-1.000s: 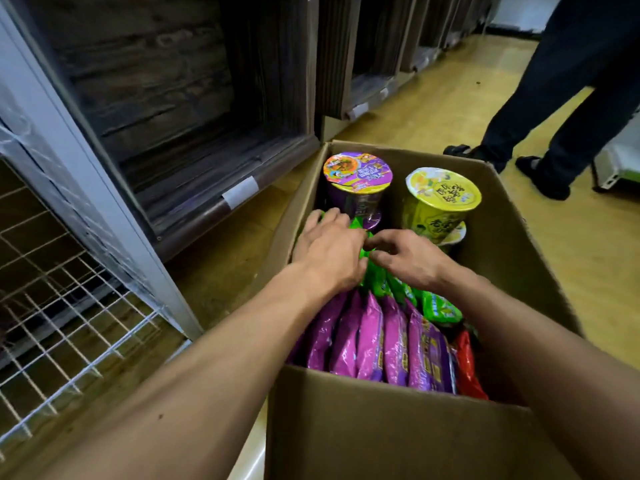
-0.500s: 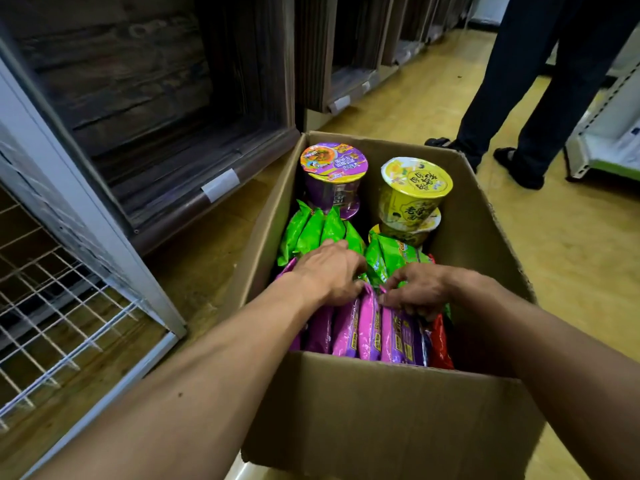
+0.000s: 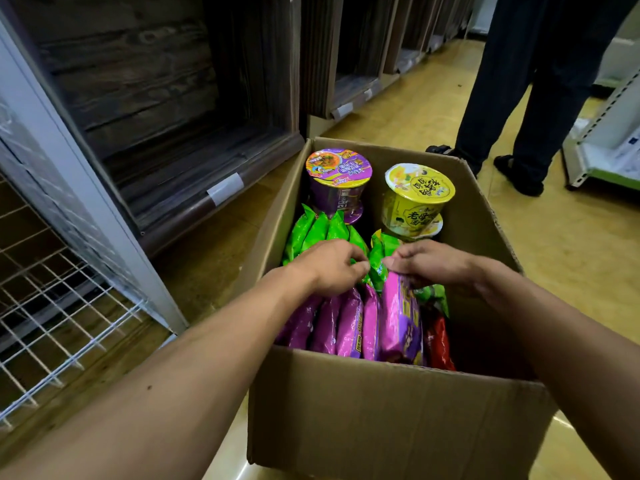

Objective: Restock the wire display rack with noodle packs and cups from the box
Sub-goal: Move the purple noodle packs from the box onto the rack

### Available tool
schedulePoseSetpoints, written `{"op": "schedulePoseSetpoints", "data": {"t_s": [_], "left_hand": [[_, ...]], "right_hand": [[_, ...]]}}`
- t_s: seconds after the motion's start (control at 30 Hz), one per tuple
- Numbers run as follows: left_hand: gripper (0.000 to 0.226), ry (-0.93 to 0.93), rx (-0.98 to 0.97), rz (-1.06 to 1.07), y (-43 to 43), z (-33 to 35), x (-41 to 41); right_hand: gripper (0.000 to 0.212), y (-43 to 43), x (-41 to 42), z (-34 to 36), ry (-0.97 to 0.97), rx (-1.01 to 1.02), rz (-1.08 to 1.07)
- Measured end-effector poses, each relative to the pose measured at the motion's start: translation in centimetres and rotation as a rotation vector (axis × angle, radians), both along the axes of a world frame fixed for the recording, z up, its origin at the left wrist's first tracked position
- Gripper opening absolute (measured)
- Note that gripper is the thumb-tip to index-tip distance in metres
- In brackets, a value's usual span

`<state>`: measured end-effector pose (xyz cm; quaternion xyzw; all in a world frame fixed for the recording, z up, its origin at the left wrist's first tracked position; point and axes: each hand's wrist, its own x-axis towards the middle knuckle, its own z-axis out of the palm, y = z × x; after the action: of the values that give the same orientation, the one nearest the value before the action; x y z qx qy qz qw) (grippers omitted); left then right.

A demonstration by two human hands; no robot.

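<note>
The open cardboard box (image 3: 381, 410) sits on the yellow floor (image 3: 571, 265), just right of the white wire display rack (image 3: 52, 306). Both hands are inside it, close together over the middle.

A row of purple noodle packs (image 3: 346, 327) stands on edge along the near side, directly beneath the hands, with a red pack (image 3: 438, 337) at the row's right end. Green packs (image 3: 311, 230) stand just beyond the knuckles. A purple-lidded cup (image 3: 337, 174) and a yellow cup (image 3: 417, 192) sit upright side by side at the far end, well clear of the fingers.

The right hand (image 3: 429, 261) has its fingers curled and its thumb pressed on the top edge of the rightmost purple pack (image 3: 398, 313), gripping it. The left hand (image 3: 329, 265) is curled too, its fingertips on the pack tops where the green and purple rows meet; I cannot tell whether it holds one.

A second person's dark-trousered legs (image 3: 519, 98) stand beyond the box.
</note>
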<state>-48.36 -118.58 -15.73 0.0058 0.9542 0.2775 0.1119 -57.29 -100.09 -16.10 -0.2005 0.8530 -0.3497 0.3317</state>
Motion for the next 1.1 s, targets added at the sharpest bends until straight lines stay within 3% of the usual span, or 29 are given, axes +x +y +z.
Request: {"op": "schedulePoseSetpoints", "data": {"t_s": [0.2,0.33,0.4,0.47,0.53,0.7,0.77,0.9,1.0,1.1], "left_hand": [[0.057,-0.03,0.421,0.065,0.4,0.6,0.1],[0.049,0.087,0.508,0.102,0.1,1.3,0.2],[0.046,0.121,0.394,0.105,-0.9,1.4,-0.1],[0.057,0.2,0.167,0.09,-2.1,1.8,-0.3],[0.065,0.313,0.09,0.052,-3.0,2.6,-0.2],[0.077,0.29,0.197,0.061,-3.7,3.3,-0.2],[0.07,0.32,0.184,0.109,-3.7,3.4,-0.3],[0.04,0.389,0.171,0.231,-3.6,4.0,-0.1],[0.039,0.427,0.196,0.382,-4.3,3.8,0.1],[0.045,0.445,0.179,0.557,-5.5,3.6,0.2]], "right_hand": [[0.029,-2.5,0.3,2.3,0.008,-0.253,-0.172],[0.032,-4.1,0.4,4.4,-0.137,-0.496,-0.244],[0.03,-4.4,0.5,5.8,-0.234,-0.596,-0.219],[0.027,-4.4,0.9,7.0,-0.287,-0.636,-0.17],[0.025,-4.4,1.2,7.8,-0.271,-0.64,-0.11],[0.016,-4.8,0.7,8.7,-0.116,-0.594,0.0],[0.014,-5.3,0.5,8.8,0.002,-0.561,0.011],[0.011,-7.0,0.7,8.6,0.191,-0.629,-0.104],[0.015,-7.4,0.5,8.5,0.2,-0.725,-0.261],[0.02,-6.8,-0.3,7.7,0.266,-0.59,-0.401]]}}
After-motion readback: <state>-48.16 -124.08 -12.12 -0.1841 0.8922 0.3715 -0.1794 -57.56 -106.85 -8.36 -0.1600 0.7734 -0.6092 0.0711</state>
